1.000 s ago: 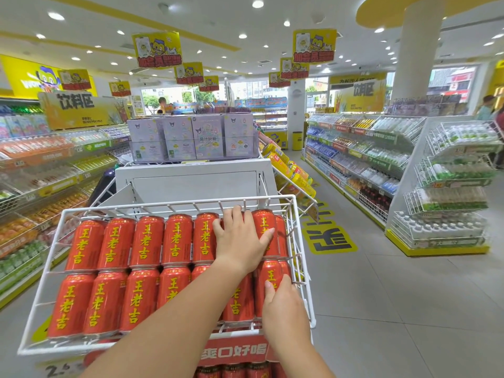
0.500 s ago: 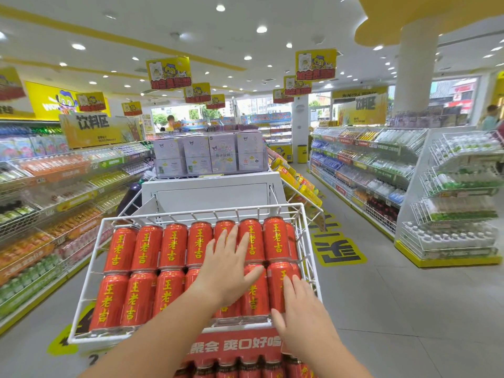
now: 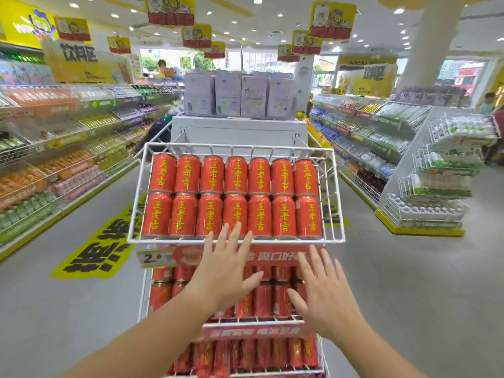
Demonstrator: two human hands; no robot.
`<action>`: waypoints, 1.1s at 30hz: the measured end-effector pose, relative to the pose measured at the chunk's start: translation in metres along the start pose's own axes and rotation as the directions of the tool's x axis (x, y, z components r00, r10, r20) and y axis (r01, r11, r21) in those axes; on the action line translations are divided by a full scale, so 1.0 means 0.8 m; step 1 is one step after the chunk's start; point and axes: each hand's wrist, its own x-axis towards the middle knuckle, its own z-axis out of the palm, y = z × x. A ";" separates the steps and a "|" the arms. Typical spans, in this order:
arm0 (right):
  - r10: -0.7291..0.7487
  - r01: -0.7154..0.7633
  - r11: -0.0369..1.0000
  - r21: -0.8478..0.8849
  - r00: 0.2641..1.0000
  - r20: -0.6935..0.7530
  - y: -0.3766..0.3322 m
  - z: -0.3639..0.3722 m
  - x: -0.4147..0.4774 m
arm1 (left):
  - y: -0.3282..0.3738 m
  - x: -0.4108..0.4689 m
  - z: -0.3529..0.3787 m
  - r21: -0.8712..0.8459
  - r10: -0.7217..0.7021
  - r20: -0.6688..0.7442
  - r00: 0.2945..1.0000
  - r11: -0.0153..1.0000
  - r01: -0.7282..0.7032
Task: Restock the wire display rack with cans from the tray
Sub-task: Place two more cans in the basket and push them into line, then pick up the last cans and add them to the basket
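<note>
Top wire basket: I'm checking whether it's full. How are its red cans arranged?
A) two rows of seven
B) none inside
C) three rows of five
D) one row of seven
A: the top wire basket holds red cans in two rows, seven across each.

- White wire display rack [image 3: 300,240]: tiered baskets, one above another, with red price strips along the front edges.
- Top-basket cans [image 3: 236,195]: red with yellow characters, two rows of seven packed side by side, touching, filling the basket.
- Lower-tier cans [image 3: 161,293]: same red kind, in close rows on the two tiers beneath, blurred.
</note>
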 end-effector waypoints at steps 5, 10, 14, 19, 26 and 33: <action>0.002 -0.002 1.000 0.006 0.997 0.076 -0.028 0.048 -0.057 | 0.008 -0.074 0.062 0.011 0.029 0.046 0.999 0.999 -0.030; 0.007 -0.014 0.999 0.037 0.984 0.178 -0.033 0.117 -0.108 | 0.024 -0.132 0.127 0.007 0.026 0.121 0.992 1.000 -0.028; -0.041 0.028 0.998 0.053 0.965 0.260 -0.023 0.190 -0.138 | 0.049 -0.167 0.195 0.032 -0.012 0.219 0.976 0.999 0.005; -0.137 0.105 0.989 0.106 0.914 0.382 0.000 0.305 -0.189 | 0.103 -0.231 0.319 0.047 -0.075 0.386 0.919 0.997 0.061; -0.172 0.091 0.981 0.171 0.815 0.553 0.018 0.532 -0.288 | 0.170 -0.343 0.552 0.020 -0.114 0.566 0.816 0.992 0.125; -0.104 -0.033 0.984 0.178 0.702 0.704 0.008 0.775 -0.385 | 0.199 -0.445 0.801 -0.004 -0.117 0.674 0.730 0.987 0.162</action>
